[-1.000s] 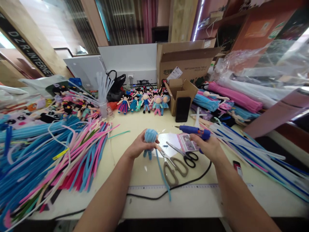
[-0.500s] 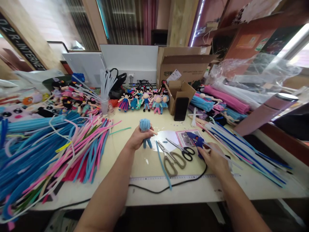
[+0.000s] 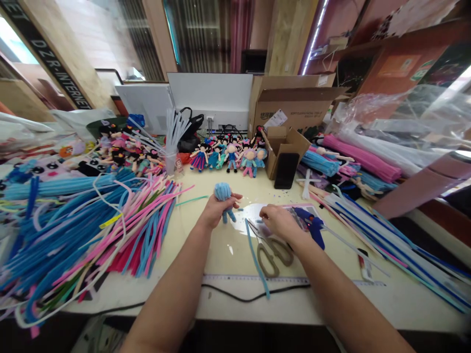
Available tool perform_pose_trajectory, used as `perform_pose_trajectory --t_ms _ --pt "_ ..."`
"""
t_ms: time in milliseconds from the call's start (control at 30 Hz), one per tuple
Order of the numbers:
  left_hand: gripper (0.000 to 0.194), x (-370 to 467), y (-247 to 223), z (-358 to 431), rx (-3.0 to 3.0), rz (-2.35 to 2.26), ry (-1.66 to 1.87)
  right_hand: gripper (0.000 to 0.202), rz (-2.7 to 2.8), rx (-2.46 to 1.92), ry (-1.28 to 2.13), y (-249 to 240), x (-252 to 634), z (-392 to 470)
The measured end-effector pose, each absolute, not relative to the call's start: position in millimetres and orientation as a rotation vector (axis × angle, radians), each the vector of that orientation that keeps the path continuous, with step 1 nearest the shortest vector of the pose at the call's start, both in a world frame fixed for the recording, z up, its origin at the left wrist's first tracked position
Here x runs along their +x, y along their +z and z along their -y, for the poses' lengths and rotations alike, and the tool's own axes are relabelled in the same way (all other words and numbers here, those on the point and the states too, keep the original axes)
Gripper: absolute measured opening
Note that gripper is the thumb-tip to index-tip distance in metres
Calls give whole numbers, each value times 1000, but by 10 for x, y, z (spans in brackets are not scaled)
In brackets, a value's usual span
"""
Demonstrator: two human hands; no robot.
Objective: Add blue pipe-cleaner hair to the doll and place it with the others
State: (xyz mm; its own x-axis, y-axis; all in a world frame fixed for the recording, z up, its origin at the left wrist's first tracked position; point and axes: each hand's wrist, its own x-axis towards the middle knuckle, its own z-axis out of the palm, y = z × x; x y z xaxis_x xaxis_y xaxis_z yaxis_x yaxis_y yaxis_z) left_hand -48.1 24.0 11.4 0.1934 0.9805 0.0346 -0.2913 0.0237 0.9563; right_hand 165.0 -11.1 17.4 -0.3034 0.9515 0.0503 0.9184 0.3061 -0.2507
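Observation:
My left hand (image 3: 215,210) is closed around a small pipe-cleaner doll (image 3: 222,191) with light blue fuzzy coils at its head and blue legs hanging below my fingers. My right hand (image 3: 277,219) hovers over the white sheet (image 3: 251,212), its fingers curled together; whatever they hold, if anything, is hidden. Close to that wrist lies a blue hot glue gun (image 3: 314,229) with a clear glue stick in it. Scissors with grey-brown handles (image 3: 270,257) rest in front of my hands, beside a blue pipe cleaner (image 3: 256,255). My right hand and forearm cover the black-handled scissors.
Bundles of pipe cleaners (image 3: 84,230) fill the left side. Finished dolls (image 3: 231,157) stand at the back by an open carton (image 3: 287,142) and a black phone (image 3: 286,170). More strips (image 3: 382,240) lie at right. A black cord (image 3: 243,298) crosses the front near a ruler.
My right hand has let go of the glue gun, which now lies on the table, and has moved left toward the doll. My left hand still holds the doll. The view has shifted slightly.

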Motion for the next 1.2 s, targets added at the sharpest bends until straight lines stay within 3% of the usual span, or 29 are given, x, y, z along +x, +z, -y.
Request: perform_pose_trajectory --t_ms 233,467,833,967,1200 --pt "24 -380 77 -217 1187 -926 1157 14 2298 -1709 265 -7 1628 90" --pt "25 -186 112 -93 1413 -1163 992 8 1946 -1418 535 150 1590 155" --pt "18 -149 124 -57 1438 -1295 1080 10 1956 -1272 639 92 1575 193" --pt "22 -219 129 -113 1219 -1281 1217 23 1795 -1244 802 17 1592 148" --pt "30 -168 164 -25 1214 -1182 1031 24 1605 -1181 959 10 1537 133"
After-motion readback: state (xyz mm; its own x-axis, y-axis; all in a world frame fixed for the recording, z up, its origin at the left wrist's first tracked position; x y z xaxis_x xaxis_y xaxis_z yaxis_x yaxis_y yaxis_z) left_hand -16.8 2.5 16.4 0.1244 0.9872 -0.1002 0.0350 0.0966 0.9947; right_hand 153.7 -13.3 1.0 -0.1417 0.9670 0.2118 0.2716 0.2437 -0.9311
